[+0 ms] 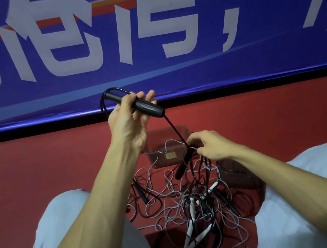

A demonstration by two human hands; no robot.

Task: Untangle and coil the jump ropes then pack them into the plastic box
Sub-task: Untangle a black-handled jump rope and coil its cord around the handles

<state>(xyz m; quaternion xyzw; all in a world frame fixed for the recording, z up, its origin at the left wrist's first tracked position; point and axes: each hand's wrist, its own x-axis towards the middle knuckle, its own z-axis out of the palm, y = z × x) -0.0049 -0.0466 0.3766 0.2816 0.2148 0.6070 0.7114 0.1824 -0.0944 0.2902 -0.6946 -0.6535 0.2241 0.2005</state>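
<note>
The red floor [35, 168] runs wide and bare to the left and right. It ends at a black strip under a blue banner with white characters [149, 71], which closes off the far side. Nearer in, the working room narrows to the gap between the person's two light grey trouser legs [60, 225].

A tangled heap of grey and black jump ropes [183, 205] fills that gap, with white handles [192, 204] mixed into it. Just beyond the heap stands the clear rectangular plastic box [160, 159]. One grey loop hangs over its near wall, and the rest of the cord lies outside it. A dark translucent lid-like piece [239, 172] lies on the floor to the right, just beside the heap and close to the right knee.

The left hand [127, 123] is raised high above the box with its palm turned towards the camera. Its fingers and thumb are wrapped round a black ribbed jump-rope handle [146, 106], which slants down to the right. A black cord loops out of the handle's upper end. From its lower end a taut black cord [175, 130] runs down across the box to the right hand [212, 145]. That hand is held low at the box's right corner, knuckles up, with its fingertips pinching a bunch of cords. A second black handle [182, 165] dangles just below it.
</note>
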